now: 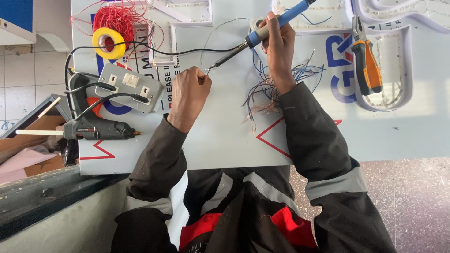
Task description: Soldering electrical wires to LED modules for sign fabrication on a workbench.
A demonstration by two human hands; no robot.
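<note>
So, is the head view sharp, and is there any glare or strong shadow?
Head view: mostly sharp; the soldering iron in the right hand and the left hand are clear. Daylight is soft, shadows faint; the white board is bright at right, with mild glare.

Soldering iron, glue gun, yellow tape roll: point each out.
soldering iron point(262, 33), head view, on its blue handle below the right hand's grip.
glue gun point(101, 129), head view, on its dark barrel.
yellow tape roll point(108, 43), head view, on the ring's yellow face.
</note>
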